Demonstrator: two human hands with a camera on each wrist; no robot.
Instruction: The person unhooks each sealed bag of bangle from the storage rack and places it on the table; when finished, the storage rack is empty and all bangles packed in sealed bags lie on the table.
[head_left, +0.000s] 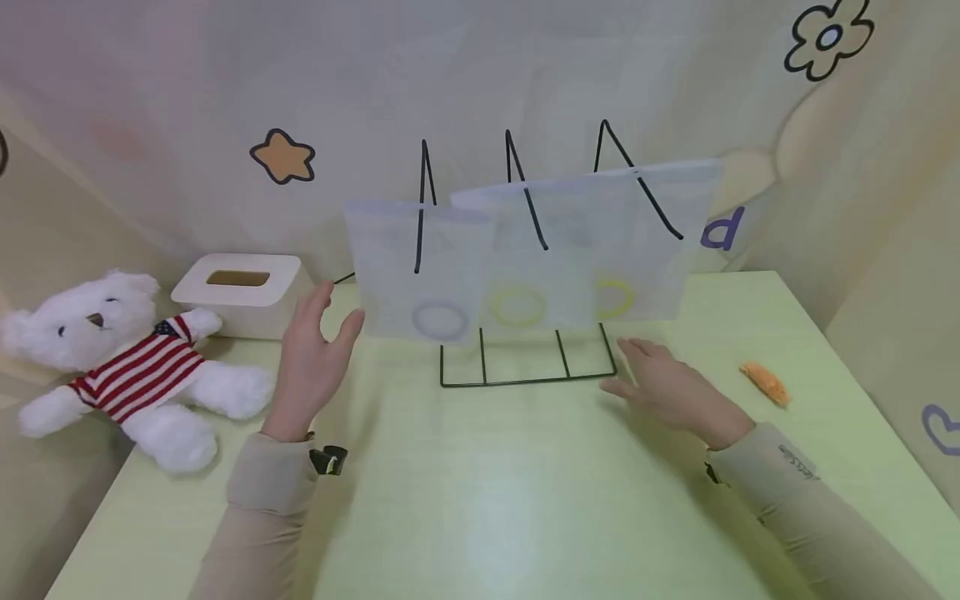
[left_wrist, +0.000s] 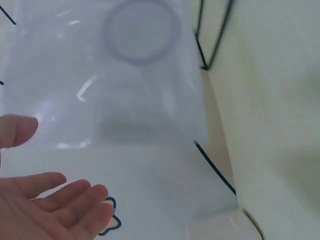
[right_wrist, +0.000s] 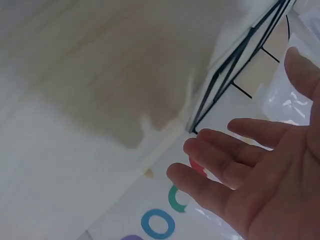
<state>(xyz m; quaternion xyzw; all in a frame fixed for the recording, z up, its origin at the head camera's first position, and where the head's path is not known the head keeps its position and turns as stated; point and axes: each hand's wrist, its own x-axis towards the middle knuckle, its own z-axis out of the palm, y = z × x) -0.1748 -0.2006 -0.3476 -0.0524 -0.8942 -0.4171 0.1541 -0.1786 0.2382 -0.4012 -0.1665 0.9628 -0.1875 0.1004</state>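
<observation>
A black wire rack [head_left: 525, 382] stands on the table with three upright prongs. On it hang three translucent pouches: a left pouch [head_left: 457, 267] with a pale purple ring [head_left: 415, 321], a middle pouch [head_left: 555, 275] and a right pouch [head_left: 652, 267], each with a yellow ring. Whether the rings are printed or inside cannot be told. My left hand [head_left: 311, 367] hovers beside the left pouch, thumb apart and fingers extended, holding nothing. Near the rack's right front corner is my right hand [head_left: 675, 387], its fingers loosely extended and its palm bare in the right wrist view.
A white teddy bear [head_left: 150, 371] in a striped shirt leans at the left, next to a white tissue box [head_left: 258, 317]. A small orange piece [head_left: 765, 383] lies on the table right of my right hand. A patterned curtain [head_left: 360, 83] hangs behind.
</observation>
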